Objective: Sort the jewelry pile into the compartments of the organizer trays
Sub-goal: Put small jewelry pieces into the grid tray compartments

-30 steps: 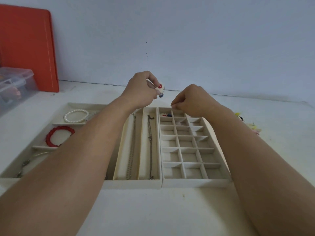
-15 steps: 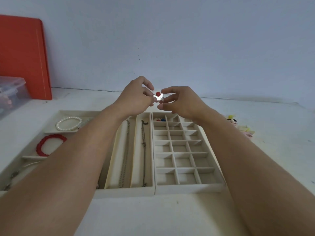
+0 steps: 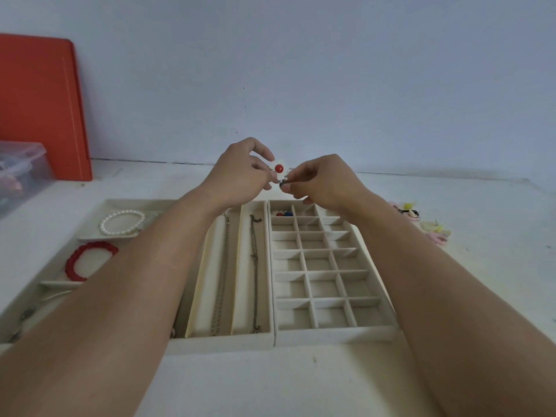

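A: Red board [image 3: 39, 109] is leaned on the wall far left, clear box [image 3: 21, 173] in front of it. Pearl bracelet [image 3: 122, 221] and red bracelet [image 3: 90, 260] are kept in separate compartments of the left tray [image 3: 224, 340].

B: Hands?

A: White flower piece [image 3: 279, 169] with red centre is pinched by the left hand [image 3: 240, 173], above the grid tray [image 3: 337, 334]. A small dark part at its lower edge is pinched by the right hand [image 3: 322, 182].

B: Rest of pile?

A: Seen on the counter [image 3: 481, 224], right of the grid tray: jewelry pile [image 3: 421, 221].
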The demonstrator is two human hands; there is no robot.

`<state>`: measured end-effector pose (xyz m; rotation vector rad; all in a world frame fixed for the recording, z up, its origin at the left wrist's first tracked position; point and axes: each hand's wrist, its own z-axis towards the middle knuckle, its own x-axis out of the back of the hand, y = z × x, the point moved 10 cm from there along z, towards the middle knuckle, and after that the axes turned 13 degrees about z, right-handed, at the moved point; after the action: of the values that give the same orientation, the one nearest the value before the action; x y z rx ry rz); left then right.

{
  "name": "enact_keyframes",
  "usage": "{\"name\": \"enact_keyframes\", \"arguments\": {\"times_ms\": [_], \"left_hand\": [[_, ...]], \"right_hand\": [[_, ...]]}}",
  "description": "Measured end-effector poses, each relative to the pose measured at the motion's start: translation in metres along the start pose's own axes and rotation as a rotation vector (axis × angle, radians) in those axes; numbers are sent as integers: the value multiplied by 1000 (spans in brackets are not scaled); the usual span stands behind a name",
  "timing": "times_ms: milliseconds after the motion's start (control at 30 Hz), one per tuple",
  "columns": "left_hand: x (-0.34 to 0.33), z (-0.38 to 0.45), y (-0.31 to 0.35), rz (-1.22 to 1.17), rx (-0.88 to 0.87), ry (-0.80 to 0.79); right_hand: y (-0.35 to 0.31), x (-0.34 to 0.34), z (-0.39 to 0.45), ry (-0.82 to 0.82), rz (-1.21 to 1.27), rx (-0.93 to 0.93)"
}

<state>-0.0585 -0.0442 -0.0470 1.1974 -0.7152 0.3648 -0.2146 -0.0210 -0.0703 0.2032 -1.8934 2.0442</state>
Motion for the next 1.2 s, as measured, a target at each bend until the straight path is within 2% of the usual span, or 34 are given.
{"name": "enact_keyframes", "arguments": {"times_ms": [167, 500, 833, 900, 1033, 1200], "left_hand": [[0, 0, 0, -4, 0, -6], [-3, -2, 1, 15, 4, -32], [-8, 1, -7, 46, 25, -65], [-10, 2, -8, 78, 18, -65], [-9, 8, -15, 188, 6, -26], [-12, 9, -21, 248, 32, -57]], "right_hand": [[5, 1, 0, 5, 127, -53], [8, -1, 2, -26, 69, -107], [8, -2, 4, -39, 165, -80], [10, 0, 4, -18, 101, -82], [6, 1, 4, 6, -226, -20], [6, -10, 1, -40, -350, -22]]}}
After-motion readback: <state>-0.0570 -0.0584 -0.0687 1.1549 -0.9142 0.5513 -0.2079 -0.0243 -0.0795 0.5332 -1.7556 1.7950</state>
